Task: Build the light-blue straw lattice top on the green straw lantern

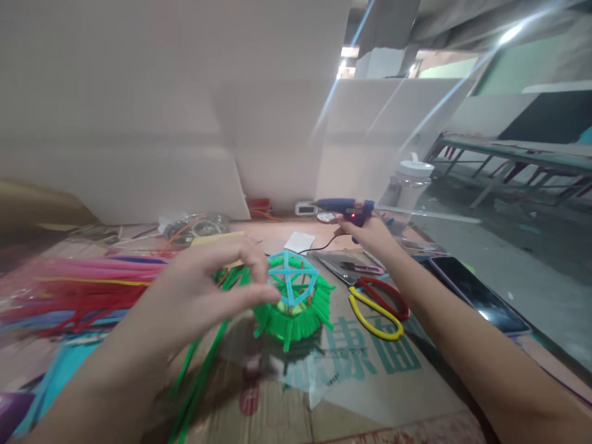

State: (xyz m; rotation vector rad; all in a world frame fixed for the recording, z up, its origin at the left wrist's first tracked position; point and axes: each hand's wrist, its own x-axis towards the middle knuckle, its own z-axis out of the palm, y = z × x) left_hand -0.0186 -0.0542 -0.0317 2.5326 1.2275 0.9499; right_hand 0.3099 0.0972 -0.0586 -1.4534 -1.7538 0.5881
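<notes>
My right hand [363,231] grips a blue glue gun [345,208] with a small red light lit, its nozzle to the left, raised over the back of the table. In front of me stands a craft piece with a green fringed base [296,324] and a light-blue spoked frame [290,271] on top. At its left side is my left hand [222,277], thumb and fingers curved and apart. The thumb tip overlaps the frame's edge; whether they touch I cannot tell. Scissors [377,308] with one red and one yellow handle lie right of the craft piece.
Green strips [198,376] lie under my left arm, beside bundles of pink and red strips [102,283]. At right are a phone [476,296] and a lidded clear bottle [411,182]. Printed cardboard [370,401] covers the table; white boards [277,142] stand behind.
</notes>
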